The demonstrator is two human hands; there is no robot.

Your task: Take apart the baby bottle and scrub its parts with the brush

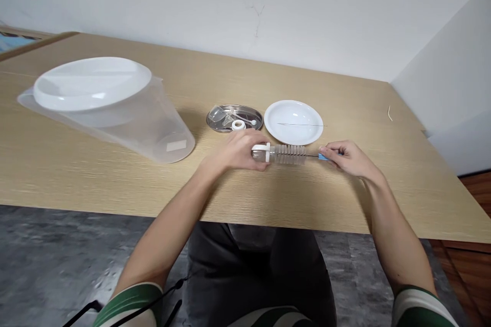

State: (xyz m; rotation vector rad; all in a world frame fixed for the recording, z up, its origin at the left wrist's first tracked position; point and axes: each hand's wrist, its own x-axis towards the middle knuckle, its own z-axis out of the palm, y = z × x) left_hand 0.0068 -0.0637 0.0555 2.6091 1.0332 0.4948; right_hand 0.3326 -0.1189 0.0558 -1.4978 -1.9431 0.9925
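My left hand (245,149) is wrapped round a small clear bottle (261,154) with a white handle piece, held on its side above the table. A bottle brush (290,154) with pale bristles lies in line with the bottle's mouth, its left end at the opening. How far the tip reaches inside I cannot tell. The fingers of my right hand (343,157) pinch the brush's blue handle. Behind my left hand sits an oval steel tray (251,110) holding a white ring (238,125) and clear plastic parts (218,114).
A white plate (293,110) with a thin wire-like rod (301,124) across it stands behind the brush. To the left is a large translucent pitcher (153,127) with a white lid (94,84). A small pale bent strip (389,113) lies at the table's right.
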